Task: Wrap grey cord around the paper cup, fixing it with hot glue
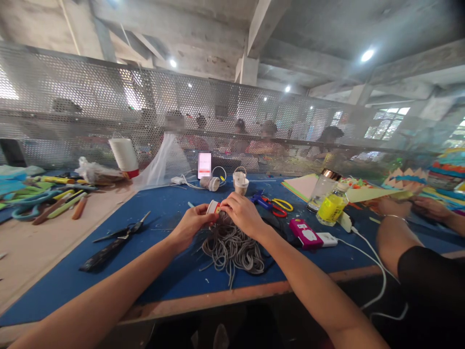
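My left hand (194,225) grips a small paper cup (213,207), white with red and yellow on its side, which lies tilted. Fingers of my right hand (242,213) are bent and pressed against the cup's other end, where grey cord lies against it; the fingertips are partly hidden. Below both hands a loose pile of grey cord (236,252) spreads on the blue table mat (160,261). Just beyond the hands stand a small cup with a handle (240,182) and, on its side, a cup wrapped in cord (209,183).
Black scissors (123,237) lie at left. On the right are red-and-yellow pliers (279,206), a magenta box (305,233), a charger with a white cable (329,239) and a yellow bottle (331,208). A lit phone (204,166) stands behind. A co-worker's arm (395,237) reaches in.
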